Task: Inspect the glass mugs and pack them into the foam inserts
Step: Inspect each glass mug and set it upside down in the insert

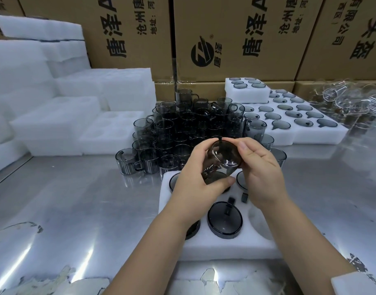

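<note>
Held a smoky glass mug [224,157] tilted between left hand [195,188] and right hand [261,175], fingers of both curled round it, over the far edge of the foam insert [225,245] by the front edge of the worktop [76,199].

We see a wall of stacked brown cardboard boxes [236,39] printed with black characters behind our shiny metal tabletop [76,199], which mirrors bright light streaks and shows scuffed, peeling patches near us.
</note>
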